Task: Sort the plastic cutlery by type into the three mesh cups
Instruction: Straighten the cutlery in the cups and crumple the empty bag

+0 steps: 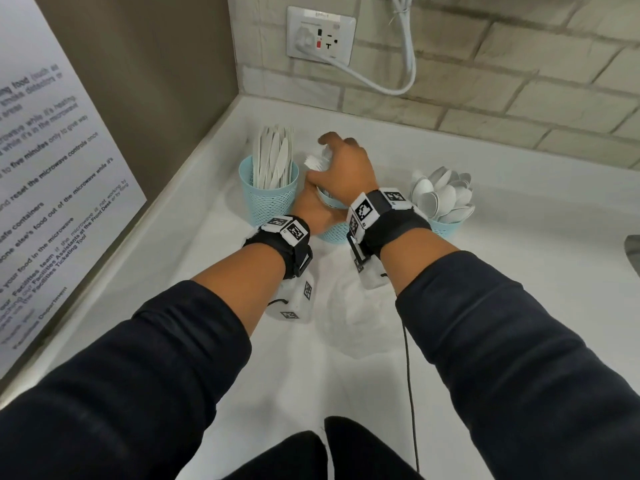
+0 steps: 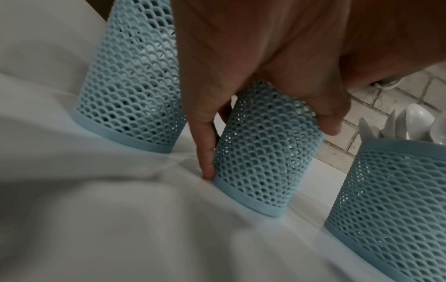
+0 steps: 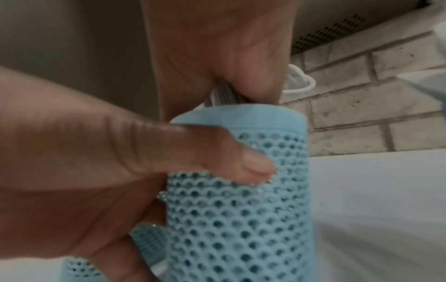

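Three blue mesh cups in row on white counter (image 1: 519,306), near brick wall. Left cup (image 1: 272,199) packed with knives (image 1: 272,157); right cup (image 1: 445,226) with spoons (image 1: 443,195). Left hand (image 1: 313,211) wraps middle cup (image 2: 263,164), thumb on mesh, fingers around far side. Right hand (image 1: 348,166) above its rim, fingers closed on bundle of forks (image 1: 317,160), handles entering cup
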### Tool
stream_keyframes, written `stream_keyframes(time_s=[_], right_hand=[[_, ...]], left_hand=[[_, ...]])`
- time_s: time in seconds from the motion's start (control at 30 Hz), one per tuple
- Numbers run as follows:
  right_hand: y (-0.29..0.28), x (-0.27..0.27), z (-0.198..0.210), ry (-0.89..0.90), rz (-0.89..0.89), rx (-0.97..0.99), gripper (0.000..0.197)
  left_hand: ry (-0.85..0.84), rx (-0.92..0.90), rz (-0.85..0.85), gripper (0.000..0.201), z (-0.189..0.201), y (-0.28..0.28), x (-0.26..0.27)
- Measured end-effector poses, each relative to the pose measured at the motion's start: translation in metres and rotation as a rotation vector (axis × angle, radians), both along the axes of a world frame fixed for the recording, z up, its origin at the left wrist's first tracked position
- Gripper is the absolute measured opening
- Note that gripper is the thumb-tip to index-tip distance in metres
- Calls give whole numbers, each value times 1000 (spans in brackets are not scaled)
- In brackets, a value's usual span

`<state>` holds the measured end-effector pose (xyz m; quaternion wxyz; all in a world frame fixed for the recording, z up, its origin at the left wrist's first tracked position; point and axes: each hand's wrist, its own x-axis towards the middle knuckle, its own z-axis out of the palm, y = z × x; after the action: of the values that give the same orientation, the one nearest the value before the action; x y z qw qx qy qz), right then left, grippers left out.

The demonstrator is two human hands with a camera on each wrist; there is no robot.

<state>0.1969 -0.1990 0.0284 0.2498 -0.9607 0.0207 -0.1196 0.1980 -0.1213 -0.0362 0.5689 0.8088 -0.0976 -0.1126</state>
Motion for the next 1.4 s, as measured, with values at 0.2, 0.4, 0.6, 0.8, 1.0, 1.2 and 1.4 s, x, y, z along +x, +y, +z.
stream_keyframes(time_s=[0.2,0.4,0.6,0.8,1.0,1.2,1.4], right_hand=[[-28,-7,6,-184,61,352,28],[-35,-10,9,-114,27,440,31],[-30,-5,4,-24,-22,222,68],[-26,2,9,40,-59,34,56],[-27,7,21,154,13,45,74],[-19,2,23,25,184,110,30],[-30,6,18,-76,-118,119,34]], left_hand=[[-49,-66,9,98,-3,2,-1],[-48,-53,4,102,-5,2,0],[-18,-86,9,100,-4,2,0],[-12,-42,-2,101,-3,2,1],[-25,-43,0,104,-5,2,3],[-5,-30,18,102,-3,1,3],[2,-19,11,102,-4,3,3]])
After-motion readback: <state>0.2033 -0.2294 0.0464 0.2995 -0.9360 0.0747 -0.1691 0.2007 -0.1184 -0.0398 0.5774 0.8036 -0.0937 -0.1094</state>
